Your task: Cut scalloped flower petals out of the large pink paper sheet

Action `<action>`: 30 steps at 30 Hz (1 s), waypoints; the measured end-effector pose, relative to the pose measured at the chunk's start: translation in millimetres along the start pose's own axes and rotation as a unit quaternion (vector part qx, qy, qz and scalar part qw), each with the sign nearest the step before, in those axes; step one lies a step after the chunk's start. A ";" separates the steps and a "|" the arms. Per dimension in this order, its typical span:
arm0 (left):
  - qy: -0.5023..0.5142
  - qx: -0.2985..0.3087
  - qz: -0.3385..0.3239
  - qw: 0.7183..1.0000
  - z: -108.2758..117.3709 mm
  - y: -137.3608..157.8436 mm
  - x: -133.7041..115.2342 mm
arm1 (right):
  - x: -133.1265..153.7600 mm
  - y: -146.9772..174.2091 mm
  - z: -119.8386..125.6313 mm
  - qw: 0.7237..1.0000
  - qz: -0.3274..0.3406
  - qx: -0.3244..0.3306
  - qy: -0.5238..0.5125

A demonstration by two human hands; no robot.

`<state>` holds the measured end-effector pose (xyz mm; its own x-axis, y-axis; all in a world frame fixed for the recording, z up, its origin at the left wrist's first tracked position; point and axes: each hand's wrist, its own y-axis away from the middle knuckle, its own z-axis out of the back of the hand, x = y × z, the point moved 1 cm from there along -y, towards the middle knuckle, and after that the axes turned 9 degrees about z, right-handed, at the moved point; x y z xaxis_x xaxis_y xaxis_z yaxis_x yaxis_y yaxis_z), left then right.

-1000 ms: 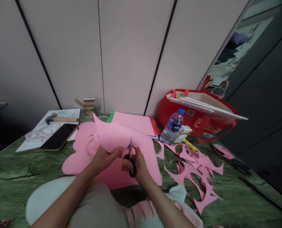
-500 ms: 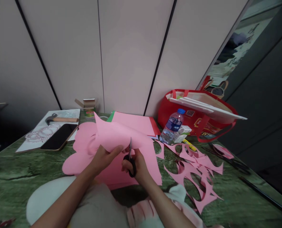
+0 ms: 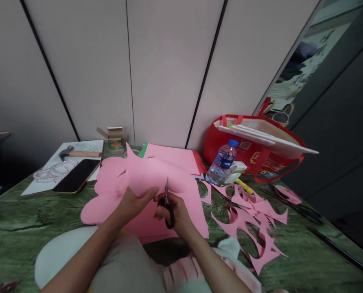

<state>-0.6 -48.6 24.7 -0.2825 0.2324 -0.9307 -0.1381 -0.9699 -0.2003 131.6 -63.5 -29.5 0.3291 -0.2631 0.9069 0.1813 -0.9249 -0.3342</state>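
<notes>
My left hand (image 3: 134,205) grips the lower edge of a curled sheet of pink paper (image 3: 151,173), thumb on the near side; its other fingers are mostly hidden behind the sheet. In my right hand (image 3: 175,213) is a pair of scissors (image 3: 169,211) with black handles, its blades pointing up against the pink sheet just right of the left thumb. Beneath both hands lies a stack of pink paper (image 3: 196,219). To the left, pink cut-outs with scalloped edges (image 3: 92,211) lie in a pile.
Pink offcuts (image 3: 257,228) spread on the right, near a water bottle (image 3: 222,162), a yellow tube (image 3: 244,186) and a red bag (image 3: 212,138). At left are a phone (image 3: 77,176), a hammer (image 3: 84,154) and a small open box (image 3: 116,140). A plush toy (image 3: 132,264) lies in front.
The pink sheet has shifted slightly and its raised left corner sits a little further right. The scissors' blades have tilted slightly left. The left hand stays nearly in place.
</notes>
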 end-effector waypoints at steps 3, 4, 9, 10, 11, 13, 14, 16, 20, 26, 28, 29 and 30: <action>-0.021 0.019 -0.004 1.000 -1.2 0.2 -0.5 | 4.0 -0.7 -0.5 1.000 0.016 -0.001 -0.007; -0.025 0.023 -0.003 0.999 -1.6 0.1 -0.6 | 5.2 -0.9 -0.6 1.000 0.018 -0.002 -0.008; -0.018 0.043 0.004 0.999 -2.3 -0.6 -0.3 | 8.6 -1.5 -0.5 1.000 0.023 0.000 -0.010; -0.014 0.043 0.005 0.999 -2.3 -0.8 -0.3 | 8.5 -1.5 -0.2 1.000 0.024 0.000 -0.010; -0.012 0.042 0.005 0.999 -2.3 -0.9 -0.4 | 8.2 -1.4 0.1 1.000 0.024 0.001 -0.010; -0.010 0.037 0.006 0.999 -2.4 -1.3 -0.5 | 7.2 -1.0 0.8 1.000 0.023 0.001 -0.009; -0.011 0.034 0.006 0.999 -2.5 -1.4 -0.6 | 6.6 -0.9 1.0 1.000 0.022 0.002 -0.008; -0.011 0.035 0.004 0.999 -2.7 -1.6 -0.9 | 5.6 -0.6 1.4 1.000 0.020 0.003 -0.006; -0.007 0.033 0.007 0.999 -2.7 -1.3 -2.1 | 4.8 -1.1 1.4 1.000 0.014 -0.001 0.001; -0.008 0.040 0.005 0.999 -1.9 0.4 -3.5 | 5.4 -1.4 1.5 1.000 0.009 -0.004 0.017; -0.010 0.042 0.001 0.999 -2.0 0.5 -4.1 | 5.6 -1.0 1.7 1.000 0.011 -0.004 0.022; -0.010 0.044 0.001 0.999 -2.1 0.5 -4.3 | 5.6 -0.8 1.7 1.000 0.012 -0.004 0.024; -0.009 0.044 0.002 0.999 -2.2 0.6 -4.5 | 5.5 -0.7 1.8 1.000 0.013 -0.005 0.025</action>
<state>2.7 -50.4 28.1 -0.3003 0.2313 -0.9254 -0.2207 -0.9607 -0.1685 134.9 -63.8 -24.8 0.2859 -0.2997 0.9102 0.1650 -0.9202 -0.3549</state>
